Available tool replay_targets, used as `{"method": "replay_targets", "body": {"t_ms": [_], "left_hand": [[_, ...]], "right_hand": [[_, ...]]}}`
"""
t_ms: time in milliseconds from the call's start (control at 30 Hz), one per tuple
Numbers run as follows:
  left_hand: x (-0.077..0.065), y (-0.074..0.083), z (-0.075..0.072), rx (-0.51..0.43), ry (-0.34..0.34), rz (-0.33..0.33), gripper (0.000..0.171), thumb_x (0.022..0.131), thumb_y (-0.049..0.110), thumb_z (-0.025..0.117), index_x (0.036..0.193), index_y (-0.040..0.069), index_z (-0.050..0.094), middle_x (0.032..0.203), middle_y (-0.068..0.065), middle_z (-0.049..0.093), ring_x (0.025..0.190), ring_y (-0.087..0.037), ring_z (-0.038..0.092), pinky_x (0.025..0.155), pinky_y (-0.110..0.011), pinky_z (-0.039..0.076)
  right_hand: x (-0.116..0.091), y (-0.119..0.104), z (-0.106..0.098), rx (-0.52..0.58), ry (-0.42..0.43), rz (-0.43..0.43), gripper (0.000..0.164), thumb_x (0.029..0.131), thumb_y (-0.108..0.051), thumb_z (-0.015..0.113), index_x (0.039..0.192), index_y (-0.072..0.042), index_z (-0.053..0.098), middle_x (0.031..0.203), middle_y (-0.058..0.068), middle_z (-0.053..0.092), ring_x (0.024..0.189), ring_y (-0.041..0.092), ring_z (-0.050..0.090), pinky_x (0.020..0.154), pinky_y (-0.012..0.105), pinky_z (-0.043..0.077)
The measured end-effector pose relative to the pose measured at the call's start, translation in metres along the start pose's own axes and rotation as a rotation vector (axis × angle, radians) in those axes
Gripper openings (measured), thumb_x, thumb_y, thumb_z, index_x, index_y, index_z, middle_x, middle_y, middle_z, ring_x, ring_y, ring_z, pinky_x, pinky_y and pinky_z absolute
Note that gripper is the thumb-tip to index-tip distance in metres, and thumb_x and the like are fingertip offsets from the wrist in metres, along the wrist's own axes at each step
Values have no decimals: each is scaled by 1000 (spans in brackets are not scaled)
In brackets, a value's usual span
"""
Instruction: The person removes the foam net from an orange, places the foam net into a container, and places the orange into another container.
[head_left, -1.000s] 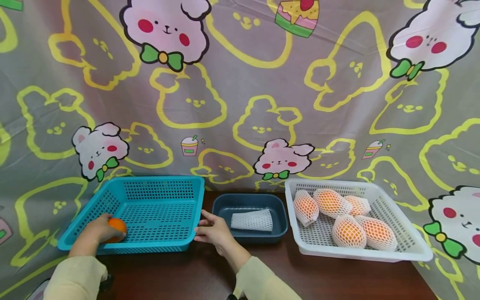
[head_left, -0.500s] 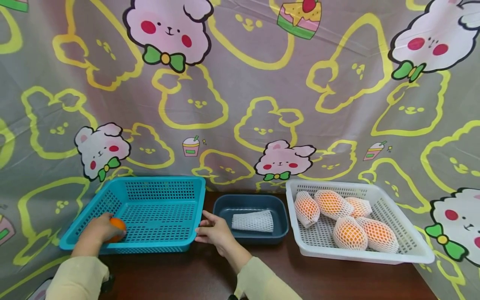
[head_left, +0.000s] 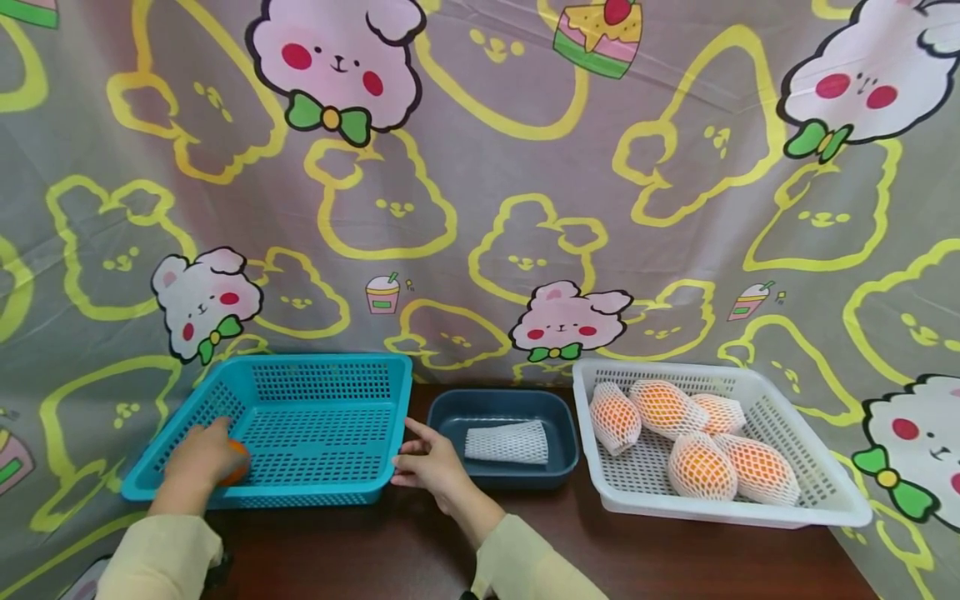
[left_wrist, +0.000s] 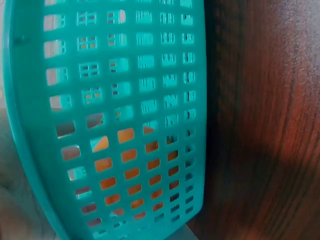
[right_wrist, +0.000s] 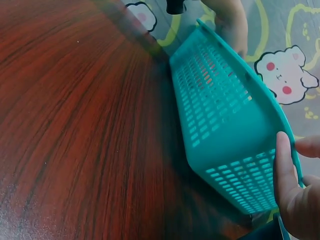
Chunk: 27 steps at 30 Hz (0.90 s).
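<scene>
A bare orange (head_left: pixel 238 463) sits in the near left corner of the teal basket (head_left: pixel 300 498). My left hand (head_left: pixel 198 457) is over it and grips it, covering its left side. In the left wrist view, the orange (left_wrist: pixel 132 173) shows through the holes of the basket's side wall (left_wrist: pixel 30 75), and the fingers are mostly hidden. At the basket's right side my right hand (head_left: pixel 431 467) pinches the rim. The right wrist view has the thumb (right_wrist: pixel 283 165) on the outer face of the basket (right_wrist: pixel 250 120) and other fingers past the rim.
A dark blue tub (head_left: pixel 502 479) right of the basket holds a white foam net (head_left: pixel 506 442). Farther right, a white basket (head_left: pixel 720 510) holds several net-wrapped oranges (head_left: pixel 701 467). A patterned cloth (head_left: pixel 480 183) hangs behind the brown table (head_left: pixel 360 550).
My left hand has turned slightly and shifted its fingers upward over the orange, hiding more of its left side. The orange has moved only slightly. My right hand stays at the basket's rim.
</scene>
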<state>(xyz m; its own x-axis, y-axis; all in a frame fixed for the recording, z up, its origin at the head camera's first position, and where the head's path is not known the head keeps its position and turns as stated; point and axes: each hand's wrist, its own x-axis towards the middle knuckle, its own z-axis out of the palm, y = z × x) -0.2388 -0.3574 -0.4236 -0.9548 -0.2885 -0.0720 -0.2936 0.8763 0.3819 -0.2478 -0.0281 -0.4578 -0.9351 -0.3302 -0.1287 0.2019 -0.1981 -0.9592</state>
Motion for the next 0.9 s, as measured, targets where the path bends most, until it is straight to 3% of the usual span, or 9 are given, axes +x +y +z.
{"method": "replay_targets", "body": {"t_ms": [200,533,733,900], "left_hand": [[-3,10,1,12,28,20,72,94,18,69,145,-17,31,138,-48,26,123,-69,32,95,-77,37],[-5,29,-1,2,117,160,66,98,18,65,144,-18,35,139,-47,36,125,-64,39,97,-72,40],[-7,42,1,-15,141,206,62,98,17,66,142,-17,40,136,-45,44,120,-61,46,93,-70,44],[-11,57,4,-95,154,256,55,100,18,64,140,-14,46,136,-41,49,111,-55,56,87,-64,50]], "right_hand": [[0,1,-1,-19,-19,-12,65,92,10,68,152,-4,47,97,8,57,72,16,66,68,34,61],[1,-13,-20,-292,-97,-156,60,97,0,65,153,1,43,116,19,56,86,24,70,79,41,60],[-3,-21,-33,-587,-92,-248,57,99,-14,68,151,-6,49,126,15,60,86,20,67,80,35,58],[-11,-30,-43,-861,-129,-346,54,100,-25,69,149,-11,54,134,9,60,101,18,64,86,31,55]]}}
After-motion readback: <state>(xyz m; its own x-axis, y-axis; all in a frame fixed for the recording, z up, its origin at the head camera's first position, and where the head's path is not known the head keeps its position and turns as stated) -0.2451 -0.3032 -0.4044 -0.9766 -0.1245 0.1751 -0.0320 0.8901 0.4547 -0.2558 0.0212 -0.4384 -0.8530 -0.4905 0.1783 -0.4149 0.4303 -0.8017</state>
